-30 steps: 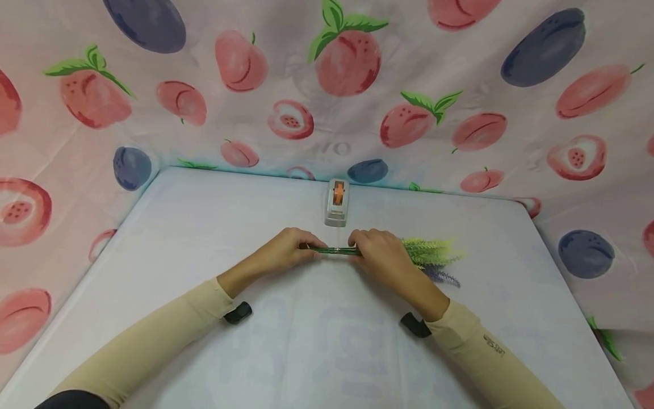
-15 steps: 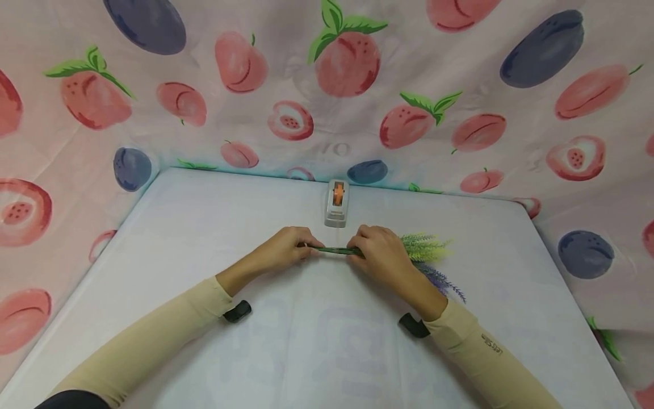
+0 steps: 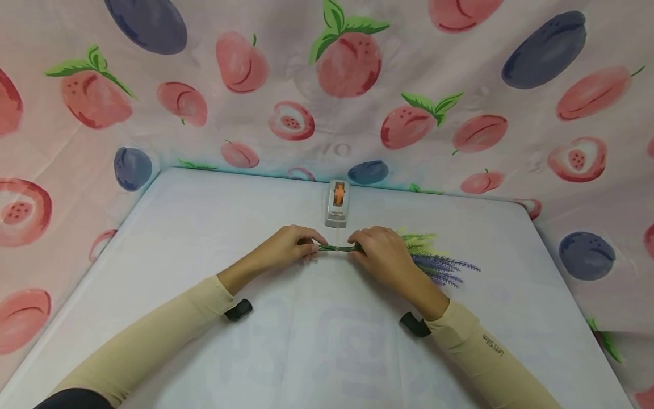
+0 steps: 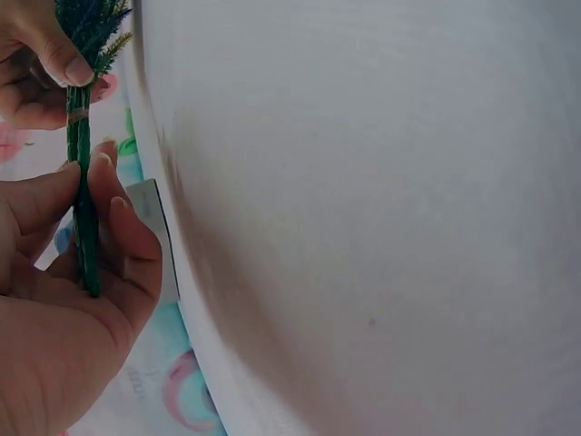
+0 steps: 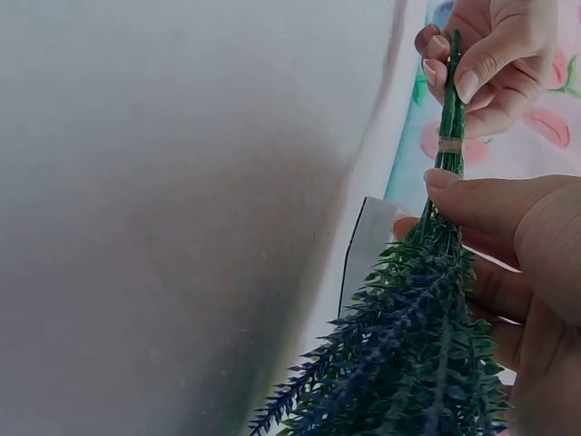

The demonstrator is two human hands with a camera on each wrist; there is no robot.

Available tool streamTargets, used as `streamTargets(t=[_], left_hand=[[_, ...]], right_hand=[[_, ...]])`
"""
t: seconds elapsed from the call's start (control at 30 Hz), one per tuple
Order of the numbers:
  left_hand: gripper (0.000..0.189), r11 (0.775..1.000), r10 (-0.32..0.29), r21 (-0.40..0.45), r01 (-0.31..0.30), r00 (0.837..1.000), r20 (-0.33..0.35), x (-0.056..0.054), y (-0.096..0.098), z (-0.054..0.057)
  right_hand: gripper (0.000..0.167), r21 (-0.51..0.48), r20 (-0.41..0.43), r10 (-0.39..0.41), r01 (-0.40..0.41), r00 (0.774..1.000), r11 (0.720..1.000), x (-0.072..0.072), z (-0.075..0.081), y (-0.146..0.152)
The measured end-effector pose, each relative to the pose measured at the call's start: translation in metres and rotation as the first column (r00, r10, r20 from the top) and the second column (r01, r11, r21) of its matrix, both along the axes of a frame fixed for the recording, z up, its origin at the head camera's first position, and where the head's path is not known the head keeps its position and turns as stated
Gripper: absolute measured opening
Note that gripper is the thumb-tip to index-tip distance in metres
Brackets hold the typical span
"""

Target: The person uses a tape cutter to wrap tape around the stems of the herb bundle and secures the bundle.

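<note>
A bunch of artificial lavender, with purple and yellow-green flower heads, is held level above the white table, heads to the right. My left hand pinches the green stems near their cut ends between thumb and fingers. Closer to the flower heads, my right hand grips the same stems and hides part of them. Between the two hands, a narrow strip of tape runs round the stems. Purple spikes fill the lower part of the right wrist view.
Behind the hands, a grey tape dispenser with an orange roll stands on the white tabletop, near its back edge. A fruit-printed cloth hangs behind and along the sides. Black straps sit at the wrists.
The bunch has turned about its stems: more purple heads now show in front and fewer yellow-green ones. Both hands keep nearly the same place, with the left fingers shifting slightly on the stems.
</note>
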State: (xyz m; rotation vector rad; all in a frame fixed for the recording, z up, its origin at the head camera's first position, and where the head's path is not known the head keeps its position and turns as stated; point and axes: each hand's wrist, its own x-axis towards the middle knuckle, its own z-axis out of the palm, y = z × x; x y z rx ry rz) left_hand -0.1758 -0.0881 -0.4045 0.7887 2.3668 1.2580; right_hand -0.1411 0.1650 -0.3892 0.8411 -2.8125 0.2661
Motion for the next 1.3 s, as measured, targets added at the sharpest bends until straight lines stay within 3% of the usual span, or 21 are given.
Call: streamTargets(t=[0.2,0.37,0.5,0.73,1.0,1.17,1.3], left_hand=[[0.022,0.999,0.009,-0.046,-0.011,0.999,-0.043,-0.001,0.0,0.001],[0.026,0.996,-0.026,-0.09,0.014,0.991,-0.133,-0.001,0.0,-0.001],[0.026,0.993,-0.051,-0.11,0.033,0.985,-0.163,-0.002,0.0,-0.001],[0.025,0.993,-0.072,-0.102,0.061,0.991,-0.113,-0.005,-0.001,-0.001],[0.019,0.997,-0.073,-0.043,0.071,0.996,-0.047,-0.007,-0.005,-0.003],[0.02,0.999,-0.047,-0.013,0.047,0.999,0.007,-0.005,-0.005,-0.002],[0.021,0.999,-0.033,-0.018,0.033,0.999,0.006,-0.005,-0.003,-0.001]], right_hand=[[0.021,-0.027,0.023,0.006,-0.005,1.0,1.0,0.0,0.0,0.001],[0.018,-0.021,0.011,0.019,-0.019,1.0,1.0,-0.002,-0.001,0.001],[0.013,0.005,-0.001,0.03,-0.03,1.0,1.0,-0.005,-0.001,0.0],[0.009,0.049,0.064,0.018,-0.021,0.998,0.999,-0.01,0.0,-0.003],[0.018,0.036,0.176,0.011,-0.018,0.984,0.999,-0.015,0.002,-0.003],[0.012,-0.002,0.173,0.011,-0.011,0.985,1.0,-0.016,0.003,-0.003],[0.009,-0.015,0.139,0.027,-0.025,0.99,1.0,-0.017,0.002,-0.003]])
